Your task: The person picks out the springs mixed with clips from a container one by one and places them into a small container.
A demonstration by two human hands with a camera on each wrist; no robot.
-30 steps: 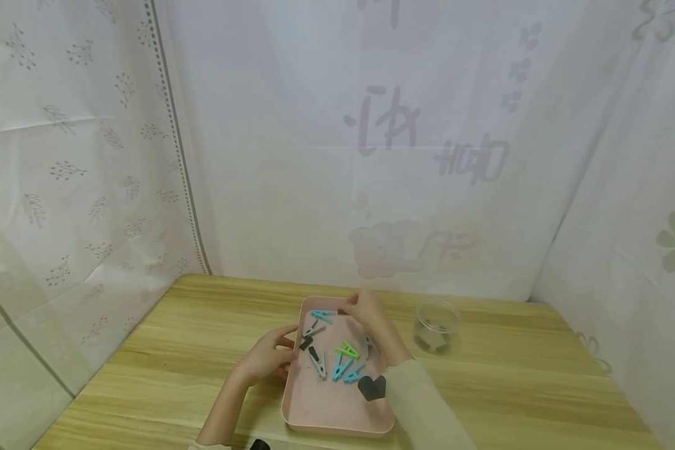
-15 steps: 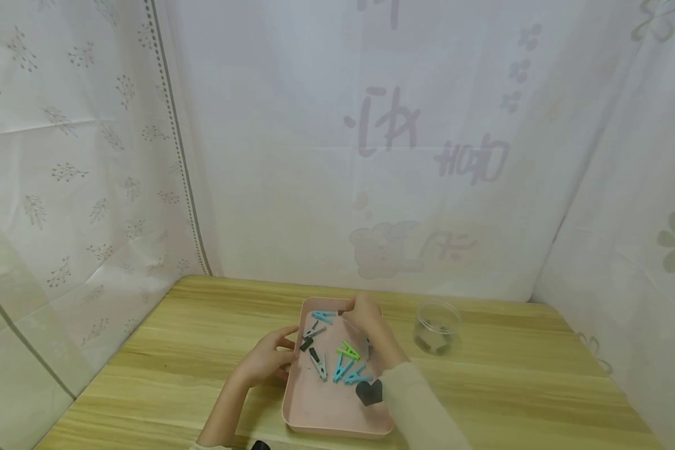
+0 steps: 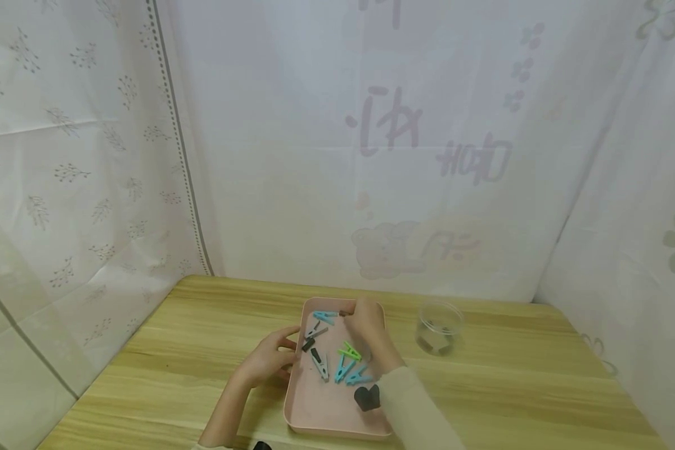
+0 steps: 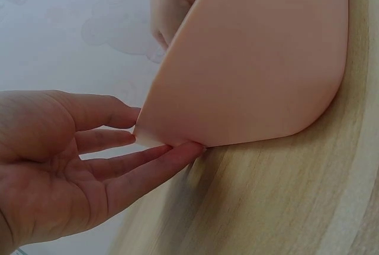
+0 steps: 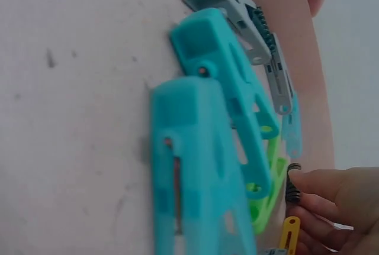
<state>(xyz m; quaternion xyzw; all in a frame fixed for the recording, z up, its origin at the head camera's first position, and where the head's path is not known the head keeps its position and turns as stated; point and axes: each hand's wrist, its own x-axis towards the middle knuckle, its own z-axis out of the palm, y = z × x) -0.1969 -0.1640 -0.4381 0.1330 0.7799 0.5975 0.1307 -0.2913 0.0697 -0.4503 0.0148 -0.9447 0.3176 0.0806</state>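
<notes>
A pink tray (image 3: 337,409) holds several clothespins, among them a light blue clothespin (image 3: 344,369), a green clothespin (image 3: 350,351) and a grey clothespin (image 3: 320,367). My left hand (image 3: 270,357) touches the tray's left wall; in the left wrist view its fingers (image 4: 157,161) reach the wall and lower edge, fairly straight. Over the far right of the tray, my right hand (image 3: 367,322) pinches a small dark ribbed piece (image 5: 293,183) between thumb and fingers. What kind of piece it is cannot be told. A yellow clothespin (image 5: 290,234) lies by those fingers, hidden in the head view.
To the right of the tray stands a clear round tub (image 3: 440,328) with dark and pale pieces inside. Small black pieces (image 3: 308,344) lie along the tray's left side. Patterned white curtains (image 3: 292,187) enclose the wooden table (image 3: 512,369) at the back and sides.
My right hand has shifted slightly toward me and lower over the tray's far right, covering the grey clothespin seen there earlier. The left hand stays at the tray wall.
</notes>
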